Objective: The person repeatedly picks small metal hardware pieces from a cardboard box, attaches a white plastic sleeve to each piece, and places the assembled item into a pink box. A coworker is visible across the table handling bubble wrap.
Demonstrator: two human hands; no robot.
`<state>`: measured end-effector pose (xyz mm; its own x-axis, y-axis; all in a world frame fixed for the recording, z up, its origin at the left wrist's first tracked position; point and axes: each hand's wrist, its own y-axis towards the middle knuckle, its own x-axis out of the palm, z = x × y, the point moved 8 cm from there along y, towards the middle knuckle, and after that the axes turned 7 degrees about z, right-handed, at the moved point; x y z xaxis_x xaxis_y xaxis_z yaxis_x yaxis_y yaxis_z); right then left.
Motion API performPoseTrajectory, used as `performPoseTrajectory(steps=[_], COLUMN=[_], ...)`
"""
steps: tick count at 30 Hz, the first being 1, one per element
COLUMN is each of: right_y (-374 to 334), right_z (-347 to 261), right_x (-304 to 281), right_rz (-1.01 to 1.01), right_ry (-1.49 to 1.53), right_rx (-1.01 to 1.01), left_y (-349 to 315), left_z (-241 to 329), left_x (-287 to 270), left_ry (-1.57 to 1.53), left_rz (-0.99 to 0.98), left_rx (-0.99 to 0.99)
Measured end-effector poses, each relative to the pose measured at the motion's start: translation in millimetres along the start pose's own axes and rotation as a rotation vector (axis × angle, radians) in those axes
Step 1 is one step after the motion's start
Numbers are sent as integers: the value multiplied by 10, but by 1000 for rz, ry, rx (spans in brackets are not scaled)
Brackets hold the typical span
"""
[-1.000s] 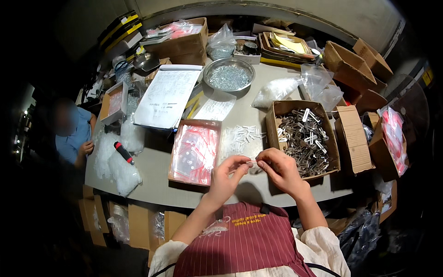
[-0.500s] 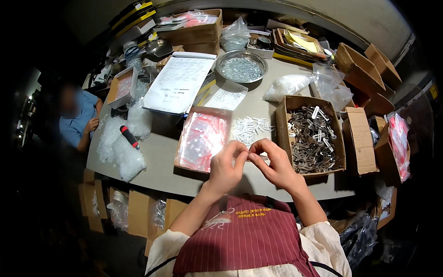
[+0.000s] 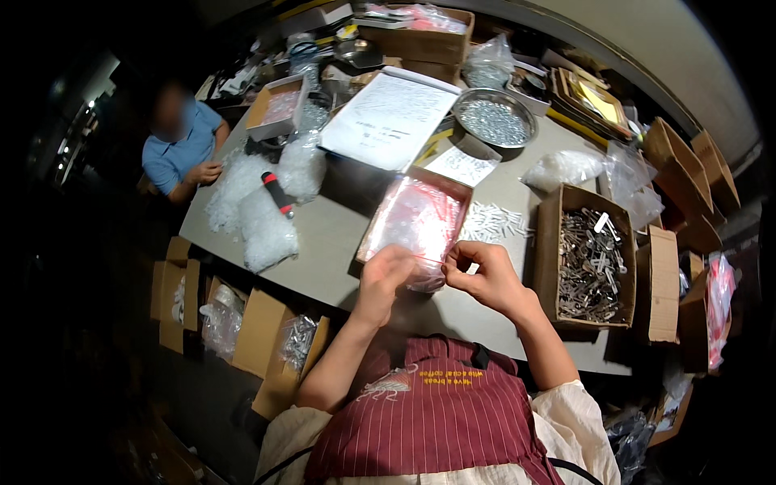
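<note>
My left hand and my right hand face each other at the near edge of an open box of small clear plastic bags with red edges. Between them stretches one small clear zip bag with a red line along its top. Right thumb and forefinger pinch one end of it; the left fingers, slightly blurred, close on the other. Just right of the box lies a pile of small white pieces. Farther right stands a carton full of dark metal clips.
A clipboard with written sheets lies behind the bag box, beside a round metal bowl of small shiny parts. Bags of clear pieces and a red-black tool lie left. A person in blue sits at the far left.
My hands were together at the fingertips and are now a little apart, with the red-edged bag stretched between them. The view has turned, shifting the table's contents rightward.
</note>
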<state>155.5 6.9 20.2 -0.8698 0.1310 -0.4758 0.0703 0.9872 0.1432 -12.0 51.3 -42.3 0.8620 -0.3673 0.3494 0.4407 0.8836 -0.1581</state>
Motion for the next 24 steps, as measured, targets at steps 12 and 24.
performPoseTrajectory(steps=[12,24], right_y=[654,635], right_z=[596,1070], right_x=[581,574], right_rz=[179,77], right_ry=[-320,-12], right_rx=[-120,200], left_y=[-732,-913], left_z=[47,-221], left_x=[-1964,-2248], left_ry=[-76,454], left_rz=[682,673], left_rx=[148,278])
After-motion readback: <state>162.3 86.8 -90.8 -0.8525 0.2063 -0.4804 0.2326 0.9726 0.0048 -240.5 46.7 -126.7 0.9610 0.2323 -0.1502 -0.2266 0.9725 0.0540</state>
